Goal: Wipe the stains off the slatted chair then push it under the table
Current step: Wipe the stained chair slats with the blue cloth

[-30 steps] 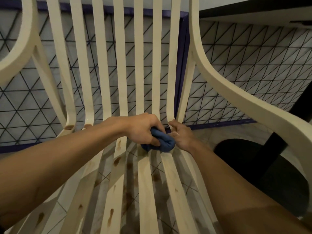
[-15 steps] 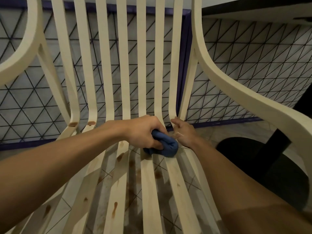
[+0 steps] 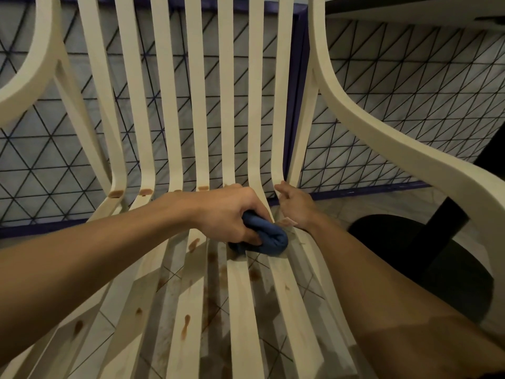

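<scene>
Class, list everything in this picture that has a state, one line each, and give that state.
chair: stained, not yet under the table
stains: brown, unwiped on several seat slats
cloth: bunched up, pressed on a seat slat
left hand: grips the cloth
right hand: appears to hold the outer slat at its bend
table: beside the chair, upright

Chair (image 3: 196,105): smooth, matt cream slats, plastic-looking, blotched with dull brown stains (image 3: 185,328) toward 6 o'clock. Cloth (image 3: 269,239): soft blue fabric, matt. Table base (image 3: 404,242), 4 o'clock: black, matt. Floor tiles (image 3: 369,205): pale, faintly glossy.
</scene>
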### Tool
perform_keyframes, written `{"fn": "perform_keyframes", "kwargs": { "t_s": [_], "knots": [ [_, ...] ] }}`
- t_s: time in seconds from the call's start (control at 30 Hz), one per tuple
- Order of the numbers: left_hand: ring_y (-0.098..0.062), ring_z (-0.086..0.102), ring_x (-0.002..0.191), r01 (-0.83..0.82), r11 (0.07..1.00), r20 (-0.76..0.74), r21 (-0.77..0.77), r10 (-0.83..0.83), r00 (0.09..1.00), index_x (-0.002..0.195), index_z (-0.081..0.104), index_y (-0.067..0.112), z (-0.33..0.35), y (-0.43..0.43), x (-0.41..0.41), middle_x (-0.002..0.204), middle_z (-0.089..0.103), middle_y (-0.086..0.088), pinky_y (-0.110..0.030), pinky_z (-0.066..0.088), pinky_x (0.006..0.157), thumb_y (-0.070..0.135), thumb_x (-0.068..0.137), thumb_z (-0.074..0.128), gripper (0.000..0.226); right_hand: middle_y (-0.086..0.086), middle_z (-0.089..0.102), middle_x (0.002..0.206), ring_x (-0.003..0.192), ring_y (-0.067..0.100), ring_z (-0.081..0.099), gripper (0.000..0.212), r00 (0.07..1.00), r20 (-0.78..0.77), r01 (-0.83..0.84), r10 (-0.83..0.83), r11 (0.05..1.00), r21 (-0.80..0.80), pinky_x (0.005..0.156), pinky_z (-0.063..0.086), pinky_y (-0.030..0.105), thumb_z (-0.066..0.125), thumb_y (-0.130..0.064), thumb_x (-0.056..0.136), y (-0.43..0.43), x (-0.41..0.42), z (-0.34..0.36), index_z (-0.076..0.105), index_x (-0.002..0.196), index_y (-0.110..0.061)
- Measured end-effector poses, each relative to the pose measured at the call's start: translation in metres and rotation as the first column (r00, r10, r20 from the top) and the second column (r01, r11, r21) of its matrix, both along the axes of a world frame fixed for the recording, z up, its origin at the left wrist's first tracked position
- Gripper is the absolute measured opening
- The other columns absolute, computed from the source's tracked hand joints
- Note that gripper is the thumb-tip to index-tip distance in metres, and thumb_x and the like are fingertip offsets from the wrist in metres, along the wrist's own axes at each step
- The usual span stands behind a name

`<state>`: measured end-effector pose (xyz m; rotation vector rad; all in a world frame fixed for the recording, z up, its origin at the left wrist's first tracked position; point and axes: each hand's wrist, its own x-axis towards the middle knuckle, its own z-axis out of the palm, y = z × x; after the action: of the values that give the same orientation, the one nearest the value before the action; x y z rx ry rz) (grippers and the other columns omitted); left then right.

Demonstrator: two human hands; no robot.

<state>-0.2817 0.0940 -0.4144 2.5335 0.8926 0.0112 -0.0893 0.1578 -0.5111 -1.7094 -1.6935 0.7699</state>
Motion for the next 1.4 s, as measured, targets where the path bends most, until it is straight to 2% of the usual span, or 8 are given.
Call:
{"fn": "perform_keyframes", "kwargs": {
  "t_s": [0.17,0.27,0.37,0.57,0.77,1.0,1.23,1.4],
  "knots": [
    [-0.004,0.063,0.078,-0.122,0.988,0.039,0.099,0.119,0.992,0.100,0.070,0.025,-0.009,0.008,0.003,0.085,0.068,0.011,-0.030,0.055,0.072,0.026,0.089,0.067,0.011,-0.002,0.024,0.160,0.145,0.019,0.028,0.050,1.000,-0.015,-0.016,0.016,1.000,-0.014,0.114,0.021,0.023,0.052,-0.010,0.099,-0.001,0.001,0.002,0.041,0.148,-0.012],
    [0.000,0.059,0.073,-0.177,0.977,0.077,0.122,0.169,0.983,0.088,0.064,0.031,-0.014,0.006,0.002,0.076,0.063,0.015,-0.021,0.045,0.065,0.026,0.089,0.067,0.006,-0.003,0.023,0.161,0.145,0.017,0.027,0.050,1.000,-0.030,-0.009,0.008,1.000,-0.014,0.108,0.020,0.017,0.048,-0.005,0.099,0.001,0.001,-0.001,0.040,0.148,-0.014],
    [0.003,0.060,0.077,-0.130,0.988,0.050,0.088,0.126,0.991,0.093,0.067,0.032,-0.011,0.000,0.001,0.081,0.066,0.016,-0.012,0.044,0.063,0.029,0.089,0.068,0.005,-0.002,0.022,0.161,0.146,0.017,0.026,0.052,1.000,-0.016,-0.008,0.008,1.000,-0.019,0.107,0.019,0.015,0.045,0.000,0.099,0.002,0.001,-0.001,0.040,0.149,-0.014],
    [0.000,0.065,0.083,-0.013,0.999,0.001,-0.033,0.013,1.000,0.106,0.071,0.027,0.001,-0.011,0.002,0.092,0.071,0.012,-0.021,0.054,0.073,0.028,0.088,0.069,0.018,-0.002,0.026,0.160,0.146,0.016,0.026,0.043,1.000,-0.001,0.005,-0.005,1.000,0.004,0.115,0.018,0.020,0.039,-0.012,0.104,0.001,-0.001,-0.002,0.044,0.146,-0.014],
    [0.003,0.058,0.072,-0.146,0.979,0.058,0.140,0.139,0.989,0.096,0.068,0.027,-0.013,-0.004,0.004,0.078,0.063,0.014,-0.011,0.038,0.059,0.028,0.090,0.066,0.006,0.000,0.022,0.161,0.144,0.017,0.029,0.049,1.000,0.004,-0.020,0.020,1.000,-0.019,0.102,0.019,0.014,0.044,-0.003,0.100,0.003,0.002,-0.003,0.039,0.149,-0.011],
    [0.000,0.065,0.084,0.019,0.998,-0.016,-0.053,-0.020,1.000,0.108,0.069,0.029,0.003,-0.025,0.003,0.093,0.070,0.012,-0.025,0.055,0.075,0.029,0.089,0.067,0.020,-0.003,0.024,0.161,0.147,0.016,0.023,0.043,1.000,0.014,-0.008,0.008,1.000,0.006,0.119,0.017,0.024,0.036,-0.013,0.104,0.002,0.000,-0.004,0.043,0.147,-0.015],
    [-0.001,0.060,0.071,-0.152,0.979,0.054,0.136,0.146,0.988,0.093,0.069,0.024,-0.011,-0.016,0.006,0.077,0.066,0.009,-0.016,0.045,0.060,0.029,0.089,0.066,0.007,0.000,0.022,0.161,0.144,0.017,0.028,0.049,0.999,0.037,-0.024,0.024,1.000,-0.003,0.101,0.018,0.012,0.047,-0.010,0.101,0.002,0.001,-0.002,0.039,0.149,-0.012],
    [-0.002,0.064,0.076,-0.076,0.997,0.021,0.029,0.076,0.997,0.099,0.070,0.025,-0.003,-0.027,0.004,0.083,0.069,0.008,-0.022,0.053,0.065,0.031,0.088,0.068,0.012,-0.002,0.025,0.161,0.146,0.016,0.025,0.044,0.999,0.036,0.003,-0.003,1.000,0.005,0.109,0.016,0.015,0.039,-0.012,0.104,0.003,0.000,-0.002,0.042,0.147,-0.015]
  ]
}}
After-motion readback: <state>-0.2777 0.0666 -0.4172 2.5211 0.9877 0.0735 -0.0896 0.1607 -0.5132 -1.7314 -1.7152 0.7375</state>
